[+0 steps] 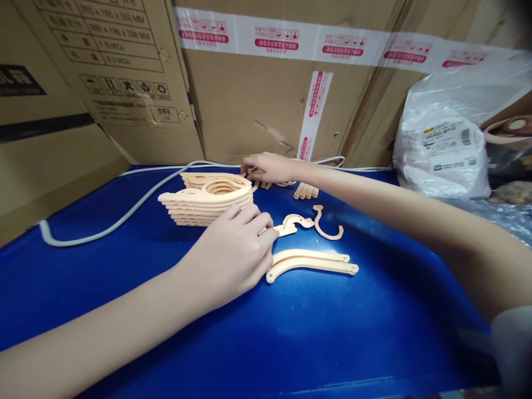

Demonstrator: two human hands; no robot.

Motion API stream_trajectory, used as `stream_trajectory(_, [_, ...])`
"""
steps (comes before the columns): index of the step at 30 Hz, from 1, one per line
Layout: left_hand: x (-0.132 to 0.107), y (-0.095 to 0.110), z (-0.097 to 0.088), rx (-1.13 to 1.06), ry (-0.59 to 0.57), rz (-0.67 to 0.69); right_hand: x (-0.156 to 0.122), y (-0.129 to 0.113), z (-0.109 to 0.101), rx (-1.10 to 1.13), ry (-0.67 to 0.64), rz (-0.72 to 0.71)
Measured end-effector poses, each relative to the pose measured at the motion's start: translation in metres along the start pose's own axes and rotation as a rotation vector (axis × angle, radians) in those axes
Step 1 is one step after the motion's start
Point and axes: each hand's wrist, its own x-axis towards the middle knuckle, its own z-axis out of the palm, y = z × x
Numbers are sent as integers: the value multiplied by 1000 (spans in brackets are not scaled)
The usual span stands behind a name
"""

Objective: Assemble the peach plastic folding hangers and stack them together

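My left hand (239, 252) is closed, its fingertips at the left end of a cream hanger part (291, 223) with a curved outline; its palm side is hidden. Just in front of those fingers lie two long, curved cream hanger arms (313, 263), side by side. A separate cream hook (327, 226) rests to the right of the part. Farther back, my right hand (268, 167) reaches down with bent fingers over a group of small cream pieces (262, 184). What its fingertips grip is hidden. A neat stack of cream hanger pieces (205, 202) stands left of both hands.
Several short cream arms (306, 191) lie behind the hook on the blue table (291, 338). A white cable (124, 219) runs along the left and back. Cardboard boxes (249, 100) wall off the rear. A plastic-wrapped package (443, 147) sits at the back right.
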Motion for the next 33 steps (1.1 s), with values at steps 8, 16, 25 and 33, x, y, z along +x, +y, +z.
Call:
stream_trajectory(8, [3,2,-1,-12,0,7,31,-13,9,115,-41,-132])
stream_trajectory(16, [3,0,1,-20,-21,-4,41,-16,-2,99,-85,-133])
stream_trajectory(25, [1,-1,2,-15,8,0,39,-21,-5,-95,-143,-179])
stream_trajectory(33, [1,-2,3,-20,29,-2,42,-15,-16,-207,-33,-167])
